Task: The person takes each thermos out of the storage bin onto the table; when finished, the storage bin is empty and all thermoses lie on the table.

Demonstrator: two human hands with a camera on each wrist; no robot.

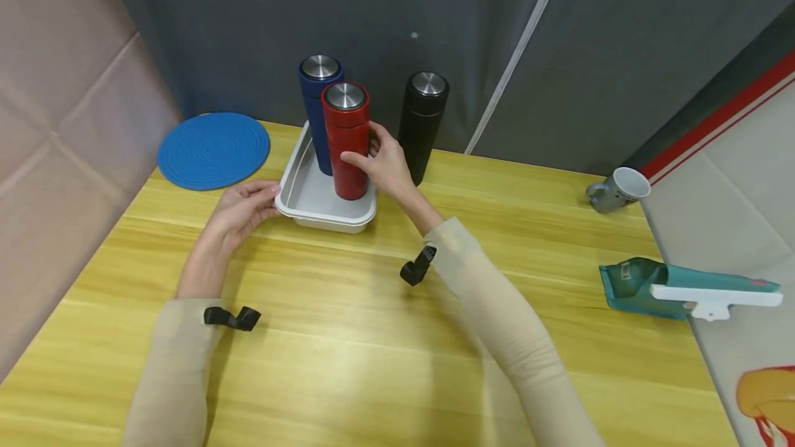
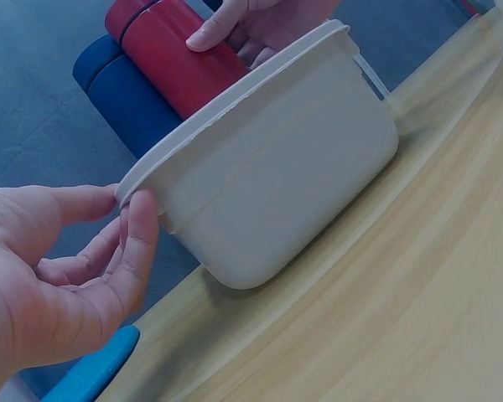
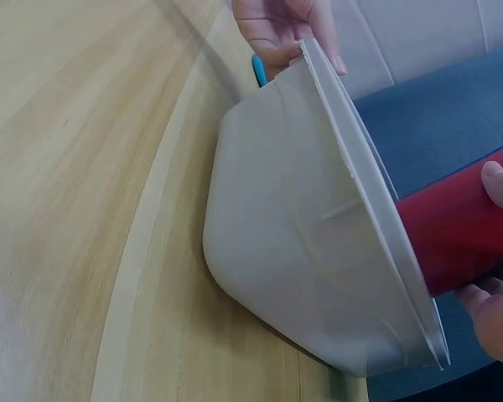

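Note:
A white plastic bin (image 1: pixel 308 193) (image 2: pixel 277 176) (image 3: pixel 302 251) stands on the wooden table. Inside it stand a blue flask (image 1: pixel 319 109) (image 2: pixel 121 96) at the back and a red flask (image 1: pixel 346 140) (image 2: pixel 172 54) (image 3: pixel 457 230) at the front. My right hand (image 1: pixel 381 161) (image 2: pixel 251 21) (image 3: pixel 490 289) grips the red flask around its middle, fingers curled round it. My left hand (image 1: pixel 239 212) (image 2: pixel 71 268) (image 3: pixel 281 29) pinches the bin's near left rim. A black flask (image 1: pixel 422 123) stands on the table just right of the bin, behind my right hand.
A round blue mat (image 1: pixel 213 150) (image 2: pixel 88 373) lies at the back left. A grey mug (image 1: pixel 617 190) lies on its side at the right edge, and a teal pouch (image 1: pixel 640 285) lies nearer. Grey fabric walls close the back.

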